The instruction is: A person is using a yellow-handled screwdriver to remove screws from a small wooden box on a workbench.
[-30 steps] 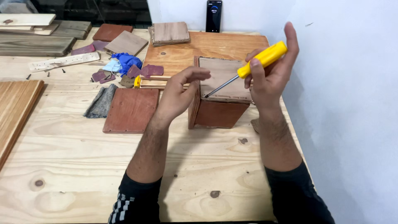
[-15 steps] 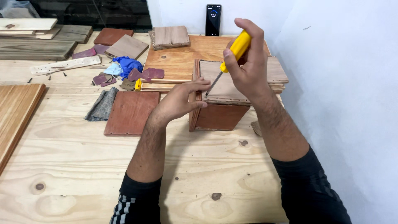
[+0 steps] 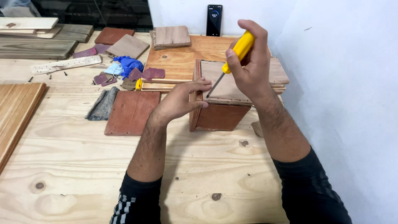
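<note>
A reddish-brown wooden box (image 3: 219,116) with a pale plywood top panel stands on the plywood workbench (image 3: 83,174). My right hand (image 3: 248,66) grips a yellow-handled screwdriver (image 3: 237,49), held steeply, with its metal tip at the front left corner of the top panel. My left hand (image 3: 180,101) rests against the box's upper left edge, fingers laid over the corner right beside the screwdriver tip. What the fingertips pinch there is hidden.
A red-brown square board (image 3: 132,112) and a grey cloth (image 3: 101,105) lie left of the box. Behind are wood offcuts (image 3: 171,36), a blue rag (image 3: 126,65), sandpaper scraps, loose screws and a phone (image 3: 214,20) leaning on the white wall. A slatted panel (image 3: 16,112) lies far left.
My right hand swung the screwdriver from a flat, raised hold to a steep one and brought its tip down onto the box's top corner. My left hand stayed at the box edge.
</note>
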